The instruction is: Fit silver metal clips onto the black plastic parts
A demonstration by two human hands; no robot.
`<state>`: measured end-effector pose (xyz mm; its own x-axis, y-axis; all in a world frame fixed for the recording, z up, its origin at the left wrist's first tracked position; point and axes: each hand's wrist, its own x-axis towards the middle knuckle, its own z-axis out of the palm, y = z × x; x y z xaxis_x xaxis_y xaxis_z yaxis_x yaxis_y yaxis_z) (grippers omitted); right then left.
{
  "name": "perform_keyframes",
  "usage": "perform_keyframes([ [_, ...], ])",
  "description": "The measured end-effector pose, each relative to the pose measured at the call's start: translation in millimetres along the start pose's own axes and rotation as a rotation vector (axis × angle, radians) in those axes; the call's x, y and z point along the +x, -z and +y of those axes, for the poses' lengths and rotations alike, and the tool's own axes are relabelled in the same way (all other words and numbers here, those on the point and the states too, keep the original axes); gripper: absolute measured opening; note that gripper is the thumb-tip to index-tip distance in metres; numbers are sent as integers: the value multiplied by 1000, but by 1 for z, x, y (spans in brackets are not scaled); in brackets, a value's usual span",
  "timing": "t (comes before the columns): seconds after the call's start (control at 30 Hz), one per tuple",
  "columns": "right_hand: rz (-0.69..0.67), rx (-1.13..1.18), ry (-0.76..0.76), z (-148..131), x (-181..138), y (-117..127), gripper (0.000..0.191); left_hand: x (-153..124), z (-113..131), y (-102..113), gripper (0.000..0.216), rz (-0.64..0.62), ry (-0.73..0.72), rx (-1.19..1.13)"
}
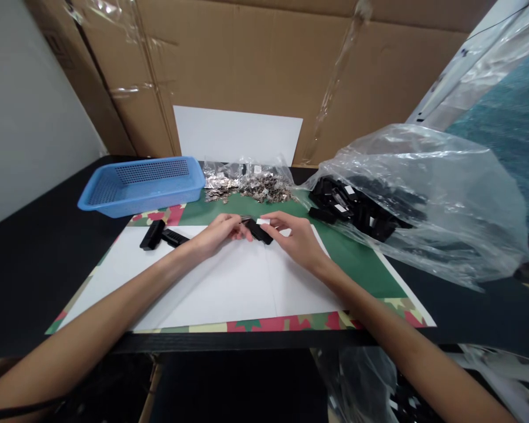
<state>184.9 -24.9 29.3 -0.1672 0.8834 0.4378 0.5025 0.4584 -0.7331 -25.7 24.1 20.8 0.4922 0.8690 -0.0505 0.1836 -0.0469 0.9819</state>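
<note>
A small black plastic part [259, 232] is held tilted just above the white paper, between my two hands. My left hand [223, 232] is closed, with a thin, shiny metal piece [245, 218] at its fingertips by the part's upper left end. Its lower fingers reach the side of the part. My right hand [294, 236] pinches the part from the right with thumb and fingers. A white patch [263, 221] shows at those fingertips; I cannot tell whether it is stuck on the part. Two more black plastic parts, one blocky [153, 235] and one ribbed [174, 238], lie left of my left hand.
White paper [220, 288] covers a green mat [357, 258] on the black table. Behind stand a blue basket [158, 202] and piled metal pieces [267, 188] with clear plastic bags. At right, a large clear bag [458, 194] spills black parts [357, 208]. Cardboard [247, 64] walls the back.
</note>
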Motion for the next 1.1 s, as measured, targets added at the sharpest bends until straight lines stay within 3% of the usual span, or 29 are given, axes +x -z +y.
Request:
perform_keyframes([
  [0.17, -47, 51, -62, 15, 3, -6, 17, -2, -3, -1, 25, -18, -13, 22],
  [0.37, -24, 15, -51, 10, 3, -2, 15, -16, 3, -6, 11, -6, -199, 517],
  [0.5, -40, 28, -53, 4, 3, 2, 15, -17, 1, -6, 29, 69, -325, 659],
  [0.57, -63, 46, -51, 4, 3, 2, 16, -16, -2, -6, 39, 72, -364, 676],
  [0.77, -150, 44, -8, 5, 2, -1, 18, -13, -6, -9, 36, 11, -360, 547],
  [1.1, -44, -92, 31, 8, 0, -2, 9, -19, -2, -10, 44, -17, -305, 669],
])
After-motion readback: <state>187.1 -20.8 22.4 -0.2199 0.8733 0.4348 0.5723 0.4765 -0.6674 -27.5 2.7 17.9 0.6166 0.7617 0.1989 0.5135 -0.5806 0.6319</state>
